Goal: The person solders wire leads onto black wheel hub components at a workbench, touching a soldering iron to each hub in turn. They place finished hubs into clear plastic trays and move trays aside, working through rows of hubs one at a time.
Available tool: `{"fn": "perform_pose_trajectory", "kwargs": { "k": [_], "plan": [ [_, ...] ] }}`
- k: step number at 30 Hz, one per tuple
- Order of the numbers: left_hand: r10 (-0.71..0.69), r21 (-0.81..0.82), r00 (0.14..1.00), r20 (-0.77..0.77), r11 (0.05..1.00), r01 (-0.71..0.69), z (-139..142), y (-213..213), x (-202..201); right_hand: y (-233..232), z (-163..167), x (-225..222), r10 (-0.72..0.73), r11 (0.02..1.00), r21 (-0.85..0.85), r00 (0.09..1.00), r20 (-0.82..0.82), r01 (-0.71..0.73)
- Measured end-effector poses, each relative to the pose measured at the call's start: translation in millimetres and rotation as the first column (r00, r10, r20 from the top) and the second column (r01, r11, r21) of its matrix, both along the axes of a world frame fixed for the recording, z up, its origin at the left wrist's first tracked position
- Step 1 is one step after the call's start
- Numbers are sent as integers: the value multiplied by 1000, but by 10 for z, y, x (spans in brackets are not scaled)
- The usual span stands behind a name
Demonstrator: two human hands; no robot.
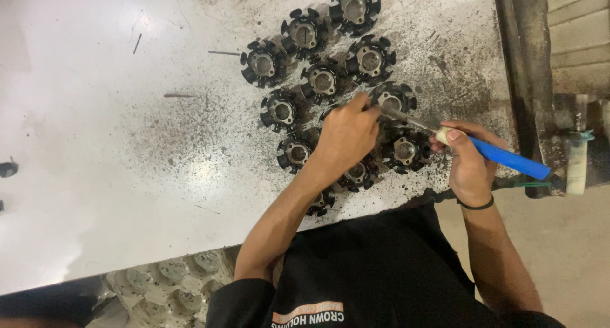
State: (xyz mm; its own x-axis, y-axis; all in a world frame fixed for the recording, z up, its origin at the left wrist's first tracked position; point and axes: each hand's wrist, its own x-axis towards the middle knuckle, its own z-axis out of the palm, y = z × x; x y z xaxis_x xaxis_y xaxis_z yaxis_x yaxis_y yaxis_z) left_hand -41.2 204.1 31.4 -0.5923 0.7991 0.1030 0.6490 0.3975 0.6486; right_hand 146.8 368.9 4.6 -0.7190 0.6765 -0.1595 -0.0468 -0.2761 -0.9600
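Several black toothed stator cores (302,32) with round metal centres lie in a cluster on a white, grime-speckled table (95,124). My left hand (346,134) rests over one core in the middle of the cluster and presses down on it with the fingertips near the tool's tip. My right hand (467,163) grips a screwdriver (502,156) with a blue handle; its metal shaft points left toward the core under my left hand. A black band sits on my right wrist.
Thin metal slivers and dark dust lie scattered across the table. A dark metal frame edge (518,80) runs along the table's right side, with a white post (577,156) beside it. A moulded grey tray (165,283) sits below the table's front edge.
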Motion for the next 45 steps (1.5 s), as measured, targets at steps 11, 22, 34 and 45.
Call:
{"fn": "perform_pose_trajectory", "kwargs": {
  "k": [11,22,34,45],
  "plan": [
    [87,115,995,39,989,-91,-67,13,42,-89,15,32,-26,994,101,999,-42,30],
    [97,103,988,-123,991,-85,-119,0,122,-67,20,49,-56,993,100,996,-75,63],
    [82,91,987,-137,993,-70,-125,-3,81,-45,19,31,-24,995,95,997,-67,30],
    [80,134,988,-134,989,-62,5,-33,101,51,57,85,-112,991,61,983,-148,122]
  ]
}}
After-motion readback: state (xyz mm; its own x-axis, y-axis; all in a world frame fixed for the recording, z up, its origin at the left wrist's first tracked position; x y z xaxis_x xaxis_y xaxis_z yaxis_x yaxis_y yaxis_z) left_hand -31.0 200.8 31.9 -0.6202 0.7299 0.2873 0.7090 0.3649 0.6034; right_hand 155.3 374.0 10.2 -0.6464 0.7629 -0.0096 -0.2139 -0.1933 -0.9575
